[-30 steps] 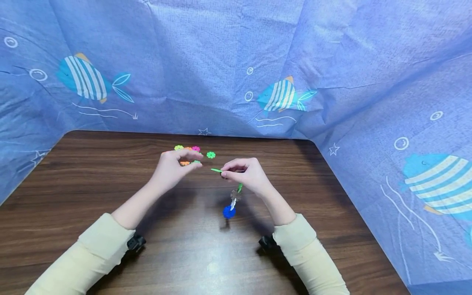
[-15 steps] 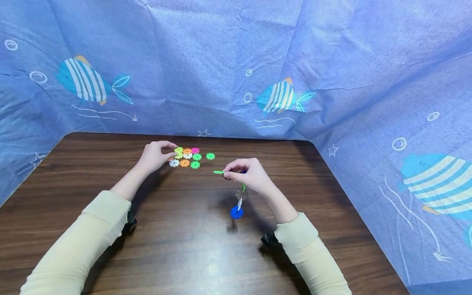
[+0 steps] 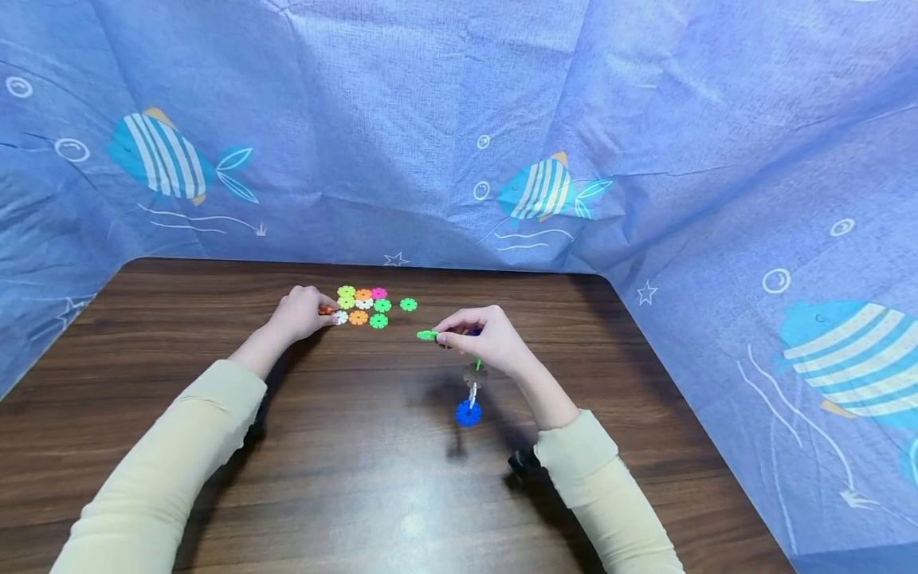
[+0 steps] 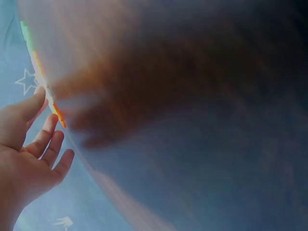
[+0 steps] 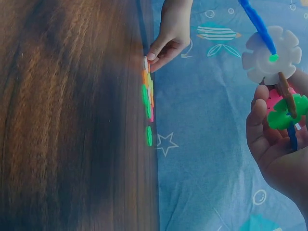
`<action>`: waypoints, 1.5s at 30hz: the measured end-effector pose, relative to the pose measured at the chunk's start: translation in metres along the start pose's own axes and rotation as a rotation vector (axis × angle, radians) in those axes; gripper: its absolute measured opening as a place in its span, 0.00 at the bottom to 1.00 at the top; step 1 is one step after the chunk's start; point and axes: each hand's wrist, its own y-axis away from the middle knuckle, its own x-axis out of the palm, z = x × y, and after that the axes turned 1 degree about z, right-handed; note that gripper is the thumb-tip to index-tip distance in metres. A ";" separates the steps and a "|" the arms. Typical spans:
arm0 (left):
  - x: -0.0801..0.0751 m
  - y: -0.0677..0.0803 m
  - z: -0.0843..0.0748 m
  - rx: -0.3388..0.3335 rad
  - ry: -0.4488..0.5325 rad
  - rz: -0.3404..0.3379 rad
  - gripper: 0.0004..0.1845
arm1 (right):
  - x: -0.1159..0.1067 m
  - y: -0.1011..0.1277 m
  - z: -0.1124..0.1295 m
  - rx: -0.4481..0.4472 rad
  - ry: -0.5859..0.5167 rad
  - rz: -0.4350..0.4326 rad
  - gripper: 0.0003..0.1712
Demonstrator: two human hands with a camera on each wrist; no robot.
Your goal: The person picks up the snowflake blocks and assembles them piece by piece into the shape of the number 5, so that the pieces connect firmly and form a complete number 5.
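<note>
My left hand (image 3: 296, 314) has moved nearer, to the cluster's left-end white disc (image 3: 342, 317), grip unclear; I'd pinch the rim while my right hand (image 3: 484, 340) grasps the disc chain (image 3: 475, 375).

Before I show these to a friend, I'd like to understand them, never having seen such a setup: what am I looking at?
There is no machine here: a person works with two bare hands. The wide view looks forward and down from the head; the other two look out from the left and right wrists. On the brown table lie small flower-shaped discs in yellow, orange, pink, white and green. The left hand is at their left end; whether it grips one is hard to tell. The right hand holds a chain of linked discs, part of which hangs below it. Behind is a blue fish-print cloth.
</note>
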 end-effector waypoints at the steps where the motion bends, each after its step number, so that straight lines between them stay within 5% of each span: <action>1: 0.001 0.000 0.000 -0.010 -0.010 0.007 0.15 | 0.000 0.000 0.001 0.003 0.003 0.004 0.06; 9: 0.003 0.001 0.003 -0.007 0.005 0.015 0.13 | -0.001 0.007 0.026 -0.001 -0.002 0.038 0.07; 17: -0.001 0.003 0.000 0.047 0.121 -0.102 0.06 | -0.001 0.002 0.005 -0.003 -0.017 0.028 0.07; 24: -0.016 0.010 -0.012 -0.038 0.281 -0.136 0.07 | -0.001 -0.001 -0.001 0.029 -0.020 0.020 0.07; 35: -0.032 0.032 -0.046 -0.130 0.819 -0.083 0.14 | -0.001 0.006 0.024 0.018 -0.021 0.025 0.08; 45: -0.035 0.053 -0.085 -0.123 1.067 -0.023 0.17 | -0.002 0.004 0.023 0.024 -0.020 0.027 0.08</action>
